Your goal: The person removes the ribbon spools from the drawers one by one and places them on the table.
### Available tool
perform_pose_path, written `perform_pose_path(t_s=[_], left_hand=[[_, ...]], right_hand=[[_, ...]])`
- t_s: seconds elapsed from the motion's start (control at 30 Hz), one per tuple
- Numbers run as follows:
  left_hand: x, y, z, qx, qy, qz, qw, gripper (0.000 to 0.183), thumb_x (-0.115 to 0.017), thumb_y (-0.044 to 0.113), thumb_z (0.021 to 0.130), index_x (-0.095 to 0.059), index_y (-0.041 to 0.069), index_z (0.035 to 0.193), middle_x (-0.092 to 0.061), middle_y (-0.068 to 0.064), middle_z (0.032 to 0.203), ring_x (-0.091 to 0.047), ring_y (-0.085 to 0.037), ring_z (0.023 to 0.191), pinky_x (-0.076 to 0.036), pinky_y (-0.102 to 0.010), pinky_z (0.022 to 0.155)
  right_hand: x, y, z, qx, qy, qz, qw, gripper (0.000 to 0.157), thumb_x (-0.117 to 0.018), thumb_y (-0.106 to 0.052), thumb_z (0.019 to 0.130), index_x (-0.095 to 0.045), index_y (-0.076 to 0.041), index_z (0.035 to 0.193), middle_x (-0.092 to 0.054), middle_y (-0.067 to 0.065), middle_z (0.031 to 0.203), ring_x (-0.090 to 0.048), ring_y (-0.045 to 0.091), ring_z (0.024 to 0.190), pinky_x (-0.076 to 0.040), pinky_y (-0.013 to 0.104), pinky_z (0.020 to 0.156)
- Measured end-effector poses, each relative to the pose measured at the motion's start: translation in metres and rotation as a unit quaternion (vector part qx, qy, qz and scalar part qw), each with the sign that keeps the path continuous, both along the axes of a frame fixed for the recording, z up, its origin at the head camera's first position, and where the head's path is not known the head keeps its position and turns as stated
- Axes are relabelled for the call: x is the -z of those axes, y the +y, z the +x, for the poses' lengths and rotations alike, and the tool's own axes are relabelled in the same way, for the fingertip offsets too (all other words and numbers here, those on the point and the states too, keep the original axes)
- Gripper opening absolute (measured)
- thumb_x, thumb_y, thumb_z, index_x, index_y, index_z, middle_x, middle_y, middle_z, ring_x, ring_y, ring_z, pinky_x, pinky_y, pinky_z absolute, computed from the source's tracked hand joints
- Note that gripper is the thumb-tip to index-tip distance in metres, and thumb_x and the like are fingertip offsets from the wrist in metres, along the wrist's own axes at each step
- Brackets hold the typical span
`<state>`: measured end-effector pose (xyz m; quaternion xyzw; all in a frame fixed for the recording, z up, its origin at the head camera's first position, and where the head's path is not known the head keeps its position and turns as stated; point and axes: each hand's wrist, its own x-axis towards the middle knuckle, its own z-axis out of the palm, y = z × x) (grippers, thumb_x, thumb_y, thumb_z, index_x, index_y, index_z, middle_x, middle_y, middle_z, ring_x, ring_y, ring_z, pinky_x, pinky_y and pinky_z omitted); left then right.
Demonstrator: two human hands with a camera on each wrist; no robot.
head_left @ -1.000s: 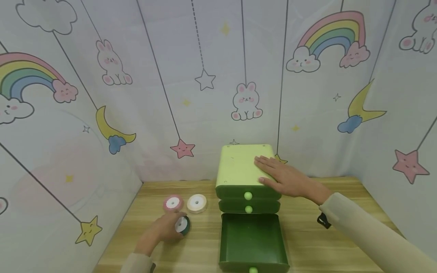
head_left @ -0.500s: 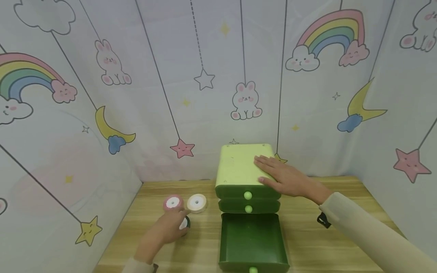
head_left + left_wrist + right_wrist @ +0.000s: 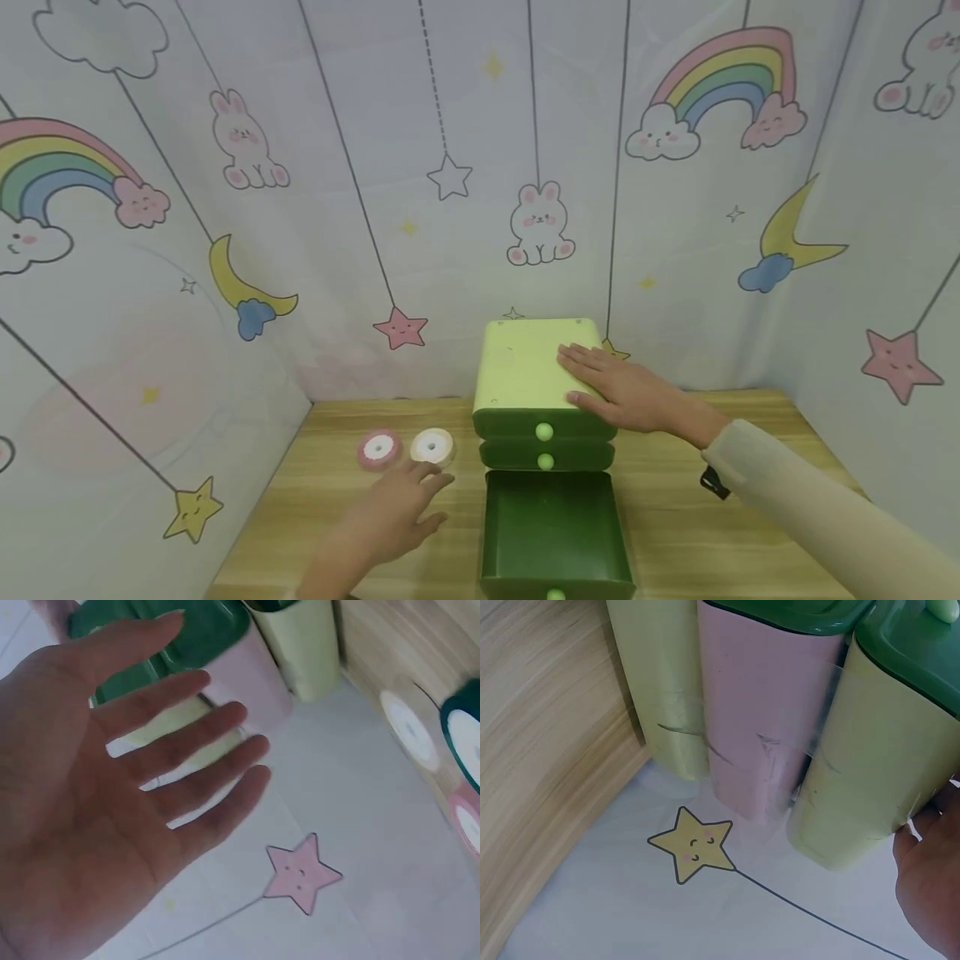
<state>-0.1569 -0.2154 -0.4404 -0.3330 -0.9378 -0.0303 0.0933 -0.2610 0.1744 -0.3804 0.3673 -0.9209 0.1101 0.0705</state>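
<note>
My left hand (image 3: 393, 512) hovers above the table with fingers spread, holding nothing; its bare palm shows in the left wrist view. Beyond its fingertips lie a pink ribbon spool (image 3: 367, 450) and a cream ribbon spool (image 3: 443, 439). A dark green ribbon spool (image 3: 461, 731) appears at the right of the left wrist view; the left hand hides it in the head view. My right hand (image 3: 622, 390) lies flat on the light green top of a drawer unit (image 3: 517, 367). The unit's bottom drawer (image 3: 555, 525) stands pulled out, with nothing in it.
The drawer unit has stacked yellow-green and pink casings, the pink one (image 3: 769, 712) in the middle. Its two upper drawers are closed, each with a round knob (image 3: 544, 432). A wood-grain table (image 3: 705, 533) meets a printed backdrop (image 3: 337, 250) behind.
The left hand has let go of the dark green spool, risen off it and straightened its fingers. The right hand stays in place on the drawer unit.
</note>
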Motion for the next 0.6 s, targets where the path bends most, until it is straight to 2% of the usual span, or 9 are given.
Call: perform_pose_path(t_s=[0.1, 0.17, 0.27, 0.4, 0.5, 0.6], left_hand=[[-0.001, 0.012, 0.009, 0.049, 0.057, -0.002, 0.9972, 0.038, -0.079, 0.027, 0.093, -0.071, 0.013, 0.127, -0.071, -0.004, 0.125, -0.067, -0.025, 0.116, -0.058, -0.045, 0.097], [0.000, 0.022, 0.015, 0.085, 0.097, 0.002, 0.9916, 0.033, -0.080, 0.028, 0.091, -0.072, 0.016, 0.121, -0.072, 0.000, 0.121, -0.068, -0.020, 0.113, -0.058, -0.040, 0.094], [0.004, 0.040, 0.024, 0.135, 0.154, -0.002, 0.9788, 0.029, -0.081, 0.030, 0.090, -0.074, 0.020, 0.116, -0.073, 0.004, 0.115, -0.068, -0.015, 0.109, -0.058, -0.035, 0.093], [0.013, 0.062, 0.034, 0.196, 0.227, -0.030, 0.9535, 0.023, -0.079, 0.036, 0.090, -0.073, 0.025, 0.109, -0.072, 0.006, 0.113, -0.067, -0.012, 0.106, -0.056, -0.030, 0.093], [0.022, 0.076, 0.041, 0.228, 0.247, -0.056, 0.9401, 0.021, -0.069, 0.046, 0.098, -0.071, 0.029, 0.110, -0.072, 0.007, 0.115, -0.068, -0.009, 0.106, -0.054, -0.024, 0.090], [0.033, 0.087, 0.047, 0.248, 0.227, -0.077, 0.9387, 0.027, -0.056, 0.052, 0.105, -0.068, 0.031, 0.117, -0.070, 0.010, 0.117, -0.066, -0.005, 0.107, -0.051, -0.020, 0.089]], right_hand=[[0.000, 0.000, 0.000, 0.001, -0.003, 0.000, 1.000, 0.071, -0.043, -0.054, 0.110, -0.025, -0.017, 0.168, -0.023, 0.001, 0.176, -0.022, 0.026, 0.164, -0.027, 0.051, 0.131], [0.000, 0.000, 0.000, 0.001, -0.003, -0.001, 1.000, 0.071, -0.043, -0.054, 0.110, -0.025, -0.017, 0.168, -0.023, 0.001, 0.176, -0.022, 0.026, 0.164, -0.027, 0.051, 0.131], [0.000, 0.000, 0.000, 0.000, -0.001, -0.003, 1.000, 0.071, -0.043, -0.054, 0.110, -0.026, -0.017, 0.168, -0.023, 0.001, 0.176, -0.023, 0.026, 0.164, -0.027, 0.051, 0.131], [-0.001, 0.000, 0.001, 0.000, -0.003, -0.003, 1.000, 0.071, -0.043, -0.054, 0.110, -0.026, -0.017, 0.168, -0.023, 0.001, 0.176, -0.023, 0.026, 0.164, -0.027, 0.051, 0.131], [-0.001, 0.000, 0.002, 0.001, -0.005, -0.002, 1.000, 0.071, -0.043, -0.054, 0.110, -0.025, -0.017, 0.168, -0.023, 0.001, 0.176, -0.023, 0.025, 0.164, -0.027, 0.051, 0.131], [-0.001, 0.000, 0.001, 0.001, 0.000, 0.000, 1.000, 0.070, -0.043, -0.053, 0.110, -0.025, -0.017, 0.168, -0.023, 0.001, 0.176, -0.023, 0.025, 0.164, -0.027, 0.051, 0.131]])
